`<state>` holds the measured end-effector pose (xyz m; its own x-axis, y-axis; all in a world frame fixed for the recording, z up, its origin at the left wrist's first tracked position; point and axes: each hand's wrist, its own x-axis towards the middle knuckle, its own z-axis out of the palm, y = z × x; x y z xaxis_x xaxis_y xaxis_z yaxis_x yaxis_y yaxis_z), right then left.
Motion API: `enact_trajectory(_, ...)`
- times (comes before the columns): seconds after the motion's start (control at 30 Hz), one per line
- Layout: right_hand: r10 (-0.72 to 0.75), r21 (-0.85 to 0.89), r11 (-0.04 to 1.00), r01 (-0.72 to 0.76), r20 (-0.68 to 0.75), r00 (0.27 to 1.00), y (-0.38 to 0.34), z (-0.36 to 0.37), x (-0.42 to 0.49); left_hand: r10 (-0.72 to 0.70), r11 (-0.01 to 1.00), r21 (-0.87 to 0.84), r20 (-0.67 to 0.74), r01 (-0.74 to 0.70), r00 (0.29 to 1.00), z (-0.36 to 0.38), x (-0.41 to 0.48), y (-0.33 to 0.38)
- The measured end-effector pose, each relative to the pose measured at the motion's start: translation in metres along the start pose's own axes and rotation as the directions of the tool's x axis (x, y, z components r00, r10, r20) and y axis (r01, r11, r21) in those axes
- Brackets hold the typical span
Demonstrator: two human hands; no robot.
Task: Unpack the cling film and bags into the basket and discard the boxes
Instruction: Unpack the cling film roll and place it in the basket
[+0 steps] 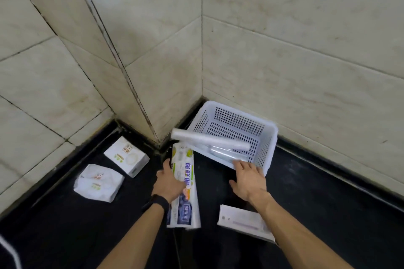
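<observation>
Head view, left hand [169, 181]: fingers curled round the cling film box [184, 185] near its middle, thumb on the near side; dark wristband [158, 202] behind it.
Head view, cling film box: long and printed, mouth aimed at the basket's near-left corner, tail low over the black counter [328, 214].
Head view, roll [211, 140]: out of the box, lying across the near-left rim of the basket [270, 137], one end beyond the rim above the box mouth, the other end inside; cannot tell whether resting there or dropping.
Head view, second roll [227, 153]: down inside the basket along its near wall.
Head view, right hand [249, 179]: fingers straight and slightly apart, gripping nothing, tips at the basket's near rim; contact likely, not certain.
Head view, waiting items: small white box [126, 156] and crumpled white pack [98, 182] to the left by the tiled wall; flat white box [242, 221] beside the right forearm.
Step in hand, judged: getting the roll fully into the basket.
Doing it well: steady the basket with the right palm so the light plastic does not skid; nudge the overhanging end inward until the roll drops parallel to the second one.
Risk: overhanging end tipping the roll back out onto the counter.
After that, judged: emptied box to the discard side, apart from the unopened ones.
</observation>
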<state>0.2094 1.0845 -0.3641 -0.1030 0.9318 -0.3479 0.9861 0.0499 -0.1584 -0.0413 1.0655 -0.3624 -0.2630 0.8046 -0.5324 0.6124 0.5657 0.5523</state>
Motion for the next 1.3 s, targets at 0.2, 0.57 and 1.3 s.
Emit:
enact_trajectory(0.2, 0.015, -0.009, 1.000, -0.015, 0.012, 1.000, 0.002, -0.006, 0.009, -0.009, 1.000, 0.012, 0.030, 0.009, 1.000, 0.007, 0.011, 0.014)
enact_trajectory(0.57, 0.041, 0.270, 0.963, -0.001, -0.140, 0.989, 0.012, -0.037, 0.071, 0.293, 0.955, 0.036, -0.221, -0.293, 0.930, 0.002, 0.060, 0.076)
enact_trajectory(1.3, 0.008, -0.041, 0.999, -0.013, -0.135, 0.991, 0.023, -0.055, 0.163, 0.543, 0.736, 0.462, 0.036, -0.496, 0.839, 0.028, 0.120, 0.058)
